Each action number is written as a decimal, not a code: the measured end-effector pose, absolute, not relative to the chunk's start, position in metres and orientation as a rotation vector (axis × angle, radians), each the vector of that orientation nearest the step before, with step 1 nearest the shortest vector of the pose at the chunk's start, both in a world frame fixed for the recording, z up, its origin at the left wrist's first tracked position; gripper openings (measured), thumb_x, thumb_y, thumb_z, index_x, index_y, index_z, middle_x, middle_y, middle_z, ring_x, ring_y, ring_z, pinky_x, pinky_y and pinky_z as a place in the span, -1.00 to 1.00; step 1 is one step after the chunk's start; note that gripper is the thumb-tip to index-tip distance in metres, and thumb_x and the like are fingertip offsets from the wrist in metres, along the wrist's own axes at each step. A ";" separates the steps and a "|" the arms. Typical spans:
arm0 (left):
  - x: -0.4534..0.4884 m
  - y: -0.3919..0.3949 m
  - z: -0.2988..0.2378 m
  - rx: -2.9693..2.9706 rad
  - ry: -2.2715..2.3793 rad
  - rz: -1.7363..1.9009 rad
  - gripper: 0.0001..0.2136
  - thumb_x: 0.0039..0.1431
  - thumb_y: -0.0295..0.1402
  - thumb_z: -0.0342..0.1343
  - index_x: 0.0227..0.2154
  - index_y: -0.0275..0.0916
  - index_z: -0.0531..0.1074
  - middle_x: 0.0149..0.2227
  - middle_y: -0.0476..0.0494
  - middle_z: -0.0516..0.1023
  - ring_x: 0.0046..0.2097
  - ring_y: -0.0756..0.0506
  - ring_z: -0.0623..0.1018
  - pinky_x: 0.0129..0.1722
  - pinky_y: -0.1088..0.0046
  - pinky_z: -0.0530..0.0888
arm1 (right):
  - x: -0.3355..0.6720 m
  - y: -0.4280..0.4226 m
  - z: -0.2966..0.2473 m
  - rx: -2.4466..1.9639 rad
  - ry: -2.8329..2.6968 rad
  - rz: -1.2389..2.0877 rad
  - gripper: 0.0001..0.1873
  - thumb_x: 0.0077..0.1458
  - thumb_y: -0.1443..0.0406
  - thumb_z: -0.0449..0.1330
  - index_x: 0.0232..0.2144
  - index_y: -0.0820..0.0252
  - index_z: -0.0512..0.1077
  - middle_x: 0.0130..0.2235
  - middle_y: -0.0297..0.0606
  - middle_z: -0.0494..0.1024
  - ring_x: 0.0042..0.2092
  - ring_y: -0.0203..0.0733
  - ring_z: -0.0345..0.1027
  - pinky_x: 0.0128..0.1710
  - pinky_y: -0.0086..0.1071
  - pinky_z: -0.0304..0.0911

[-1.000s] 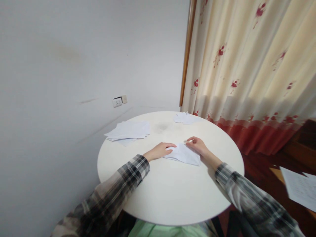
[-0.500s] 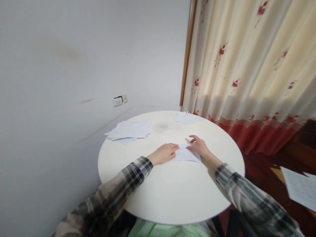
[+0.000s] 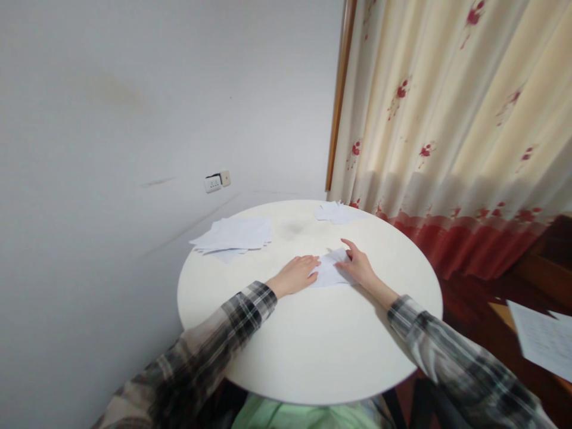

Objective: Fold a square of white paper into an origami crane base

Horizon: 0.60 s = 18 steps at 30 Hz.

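Note:
A small white sheet of paper (image 3: 328, 275), which looks folded, lies on the round white table between my hands. My left hand (image 3: 297, 275) rests flat with its fingers stretched over the paper's left end. At the right end is my right hand (image 3: 360, 268), its thumb on the paper and its index finger curved round beyond the far edge. The paper's far right part rises a little between that thumb and finger. My right hand's other fingers are mostly hidden.
A stack of white papers (image 3: 236, 233) lies at the table's far left. Several smaller paper pieces (image 3: 337, 213) sit at the far edge. The table (image 3: 308, 345) stands near a wall with a socket (image 3: 213, 183); a flowered curtain (image 3: 429, 119) hangs at right. Written sheets (image 3: 543, 339) lie lower right.
Both hands and the paper have shifted slightly away from me. The paper has turned a little, and its far right part is raised more at my right hand.

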<state>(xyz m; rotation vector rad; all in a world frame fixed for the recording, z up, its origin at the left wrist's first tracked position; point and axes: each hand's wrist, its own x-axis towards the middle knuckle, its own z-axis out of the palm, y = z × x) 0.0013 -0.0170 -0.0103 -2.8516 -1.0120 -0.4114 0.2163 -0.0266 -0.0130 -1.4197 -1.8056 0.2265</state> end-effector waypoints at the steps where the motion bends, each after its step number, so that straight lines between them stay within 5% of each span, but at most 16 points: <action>1: 0.002 -0.017 -0.010 -2.841 -1.018 -0.414 -0.66 0.18 -0.31 -0.17 0.00 -0.25 0.23 0.11 -0.17 0.25 0.11 -0.12 0.25 0.05 0.29 0.18 | 0.215 -0.028 -0.012 -1.353 -1.835 0.201 -0.37 -0.16 0.35 0.18 0.03 0.24 0.16 -0.50 -0.37 0.43 -0.48 -0.28 0.27 -0.44 -0.43 0.19; 6: 0.003 -0.020 -0.005 -2.801 -0.996 -0.464 -0.68 0.14 -0.34 -0.11 -0.05 -0.27 0.26 0.03 -0.18 0.34 0.04 -0.12 0.32 0.02 0.30 0.22 | 0.209 -0.038 -0.011 -1.014 -2.060 0.040 -0.71 -0.04 0.45 0.06 -0.20 0.18 0.37 -0.33 -0.24 0.49 -0.30 -0.25 0.33 -0.28 -0.41 0.25; 18: 0.002 -0.019 -0.007 -2.824 -1.052 -0.639 -0.71 0.07 -0.35 -0.01 -0.12 -0.29 0.27 -0.06 -0.19 0.39 0.00 -0.12 0.34 0.02 0.33 0.25 | 0.204 -0.054 -0.007 -0.752 -2.380 -0.071 -0.70 -0.11 0.55 0.04 -0.39 0.18 0.47 -0.35 -0.25 0.53 -0.26 -0.26 0.36 -0.24 -0.41 0.26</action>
